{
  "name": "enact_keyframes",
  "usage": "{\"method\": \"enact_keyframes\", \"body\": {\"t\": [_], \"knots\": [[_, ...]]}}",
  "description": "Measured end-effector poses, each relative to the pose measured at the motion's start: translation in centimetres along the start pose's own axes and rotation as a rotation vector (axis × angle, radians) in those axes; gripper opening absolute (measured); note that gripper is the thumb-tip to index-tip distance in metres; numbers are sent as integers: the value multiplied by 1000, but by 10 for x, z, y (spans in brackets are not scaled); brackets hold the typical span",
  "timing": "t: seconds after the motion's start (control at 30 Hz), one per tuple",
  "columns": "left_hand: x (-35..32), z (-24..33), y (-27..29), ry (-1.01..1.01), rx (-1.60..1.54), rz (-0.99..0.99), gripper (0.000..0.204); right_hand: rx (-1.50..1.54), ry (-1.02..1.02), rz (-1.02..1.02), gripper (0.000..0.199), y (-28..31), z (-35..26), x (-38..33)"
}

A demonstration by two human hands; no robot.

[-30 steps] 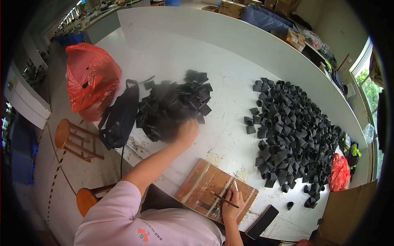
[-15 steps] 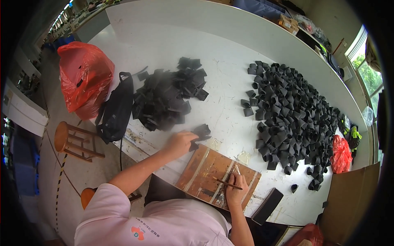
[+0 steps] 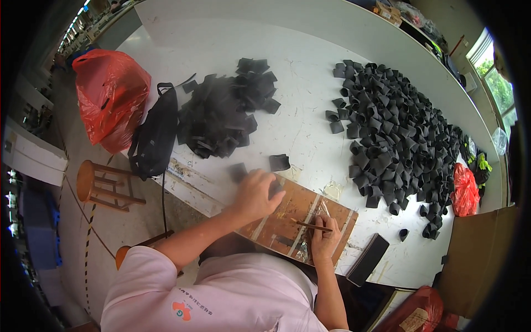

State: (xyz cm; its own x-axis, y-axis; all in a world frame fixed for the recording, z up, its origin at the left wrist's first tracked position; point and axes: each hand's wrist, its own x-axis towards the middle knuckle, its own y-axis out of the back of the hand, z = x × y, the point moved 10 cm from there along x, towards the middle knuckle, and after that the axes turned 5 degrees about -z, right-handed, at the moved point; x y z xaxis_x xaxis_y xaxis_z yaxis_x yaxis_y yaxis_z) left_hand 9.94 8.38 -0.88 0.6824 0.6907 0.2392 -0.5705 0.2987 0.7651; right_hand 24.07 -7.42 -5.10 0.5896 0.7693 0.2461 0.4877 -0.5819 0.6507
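Observation:
My left hand [image 3: 255,196] is over the far left corner of a brown board [image 3: 287,207], its fingers and thumb curled round a small black piece of material [image 3: 275,189], partly hidden. Just beyond that hand, a flat black piece [image 3: 279,162] and a blurred one lie on the white table. Over the board's right part, my right hand [image 3: 325,242] grips a thin brush [image 3: 311,224], its tip pointing left. Clear crinkled plastic [image 3: 322,208] lies on the board beside the fingers.
A heap of flat black pieces [image 3: 221,119] lies far left, and a large pile of curled black pieces [image 3: 392,133] at right. A black case [image 3: 367,260] sits right of the board. A black bag [image 3: 155,135], red plastic bag [image 3: 113,99] and wooden stool [image 3: 86,181] are at left.
My left hand has drawn back from the loose pieces to the board's corner, with a black piece in its fingers. My right hand stays over the board with the brush.

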Motion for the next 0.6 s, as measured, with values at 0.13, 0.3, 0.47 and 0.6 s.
{"method": "enact_keyframes", "body": {"t": [0.13,0.3,0.47,0.6], "knots": [[7,-15,-38,152,283,-153,20,149,-37,-7,5,5,3,-7],[8,-18,-41,92,361,-157,15,148,-13,-10,1,20,-23,-12],[0,-10,12,261,-351,32,8,211,145,-81,6,36,-96,-9],[-31,39,0,424,-1027,-227,10,460,-23,-53,13,42,-113,0]]}}
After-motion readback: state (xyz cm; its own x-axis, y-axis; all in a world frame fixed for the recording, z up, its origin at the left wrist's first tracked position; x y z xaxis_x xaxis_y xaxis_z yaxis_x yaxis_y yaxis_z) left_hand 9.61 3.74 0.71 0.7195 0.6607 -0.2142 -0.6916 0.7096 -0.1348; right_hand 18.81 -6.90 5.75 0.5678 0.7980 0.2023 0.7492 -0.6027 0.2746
